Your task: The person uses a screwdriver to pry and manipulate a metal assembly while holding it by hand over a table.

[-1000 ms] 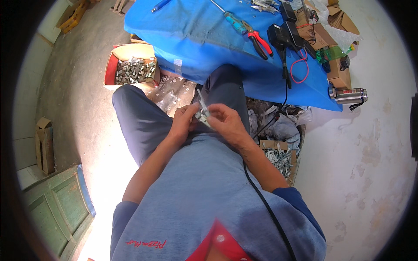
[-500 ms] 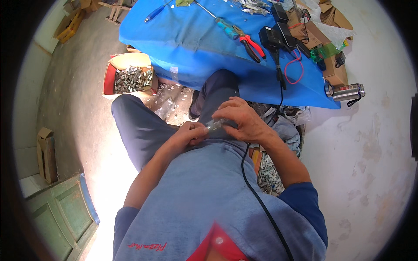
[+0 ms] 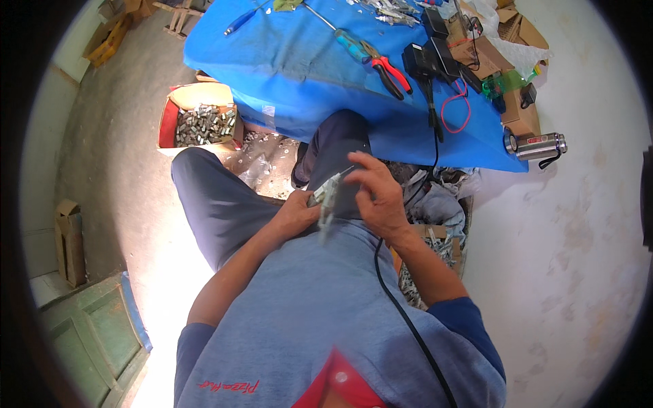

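Note:
Above my lap, my left hand (image 3: 297, 212) is closed around the lower end of a slim silver-grey metal piece (image 3: 328, 196). Motion blurs the piece, so its exact kind cannot be made out. It slants up and to the right, with a thin tip near my right fingers. Just to the right of it, my right hand (image 3: 377, 197) has its fingers apart and grips nothing that I can see. Whether a fingertip touches the thin tip is unclear.
On the blue-covered table (image 3: 286, 75) lie red-handled pliers (image 3: 390, 73), a screwdriver (image 3: 350, 45) and black power adapters (image 3: 422, 61). A cardboard box (image 3: 166, 126) of small metal parts stands left. A steel flask (image 3: 539, 146) sits at right; a black cable (image 3: 408, 323) crosses my shirt.
My right hand has moved slightly right and down, and its fingers have spread away from the piece. The metal piece now stands more upright in my left hand.

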Motion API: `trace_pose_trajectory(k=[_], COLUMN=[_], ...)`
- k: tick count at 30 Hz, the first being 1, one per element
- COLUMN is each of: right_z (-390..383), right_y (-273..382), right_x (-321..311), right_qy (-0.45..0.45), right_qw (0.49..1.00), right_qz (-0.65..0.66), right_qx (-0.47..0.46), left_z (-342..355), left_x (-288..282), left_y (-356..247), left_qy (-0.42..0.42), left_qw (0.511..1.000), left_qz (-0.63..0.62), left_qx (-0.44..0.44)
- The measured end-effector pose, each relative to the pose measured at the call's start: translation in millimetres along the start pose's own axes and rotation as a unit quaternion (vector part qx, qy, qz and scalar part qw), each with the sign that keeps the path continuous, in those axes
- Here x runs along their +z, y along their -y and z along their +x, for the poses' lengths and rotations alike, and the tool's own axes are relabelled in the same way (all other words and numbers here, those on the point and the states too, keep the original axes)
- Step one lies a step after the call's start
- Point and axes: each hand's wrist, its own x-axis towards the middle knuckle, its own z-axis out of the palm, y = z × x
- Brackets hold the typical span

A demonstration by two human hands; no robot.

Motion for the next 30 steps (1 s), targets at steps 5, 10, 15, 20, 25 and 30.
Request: trace_pose_trajectory(k=[5,10,15,20,25,30], right_z=[-14.8,-10.1,2.4,-0.8,-4.3,-1.9], right_y=[1.9,16.3,21.6,9.3,7.1,3.6], right_x=[22.3,45.5,49.5,50.4,49.7,45.9], right_qy=[0.022,0.057,0.082,0.085,0.068,0.073], right_qw=[0.916,0.939,0.962,0.981,0.989,0.993], right_qz=[0.195,0.125,0.024,-0.013,-0.049,-0.034], right_qx=[0.349,0.314,0.259,0.175,0.12,0.09], left_z=[6.8,10.0,13.9,6.8,8.1,3.7], left_x=[0.5,1.0,-1.4,-4.6,-4.5,-1.0], left_y=[11.4,32.5,38.5,26.2,30.0,17.8], left_qy=[-0.086,-0.162,-0.181,-0.159,-0.138,-0.125], left_qw=[0.996,0.984,0.981,0.987,0.99,0.989], left_qz=[0.026,0.006,0.028,0.019,-0.011,-0.06], left_qx=[0.008,0.07,0.068,0.026,0.03,0.052])
